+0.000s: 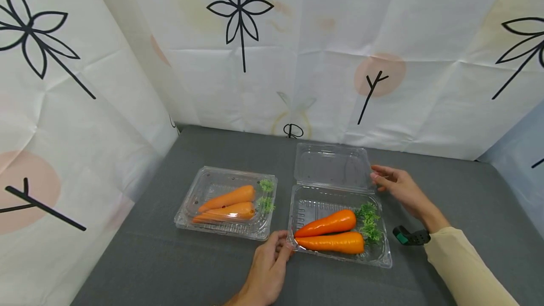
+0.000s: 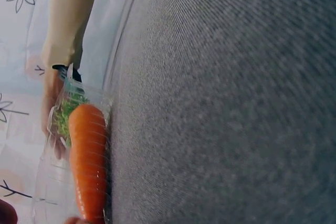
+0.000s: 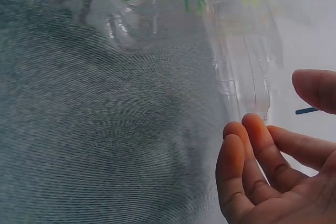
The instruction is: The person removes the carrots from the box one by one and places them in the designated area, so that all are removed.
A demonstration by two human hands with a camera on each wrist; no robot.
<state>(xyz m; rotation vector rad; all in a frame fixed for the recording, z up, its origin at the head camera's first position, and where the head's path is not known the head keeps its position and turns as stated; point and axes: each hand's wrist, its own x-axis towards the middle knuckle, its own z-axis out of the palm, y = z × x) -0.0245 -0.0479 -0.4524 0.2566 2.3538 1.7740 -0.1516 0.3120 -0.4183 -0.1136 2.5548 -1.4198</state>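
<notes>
An open clear plastic clamshell container [image 1: 312, 204] lies on the grey surface, its lid [image 1: 333, 166] folded back behind it. Two orange carrots [image 1: 333, 243] with frilly green tops [image 1: 369, 223] lie inside, tips to the left. My left hand [image 1: 267, 266] pinches the container's front left corner between thumb and fingers. On the lid's right side, my right hand [image 1: 397, 185] has its fingertips at the edge near the hinge. The right wrist view shows those fingers [image 3: 260, 140] loosely bent beside the clear plastic [image 3: 244, 72], with the thumb held apart.
To the left stands a closed clamshell container [image 1: 193, 197] with two more carrots [image 1: 231, 197] under its lid. White cloth [image 1: 327, 27] with printed flowers hangs behind and along the sides of the grey surface [image 1: 170, 268].
</notes>
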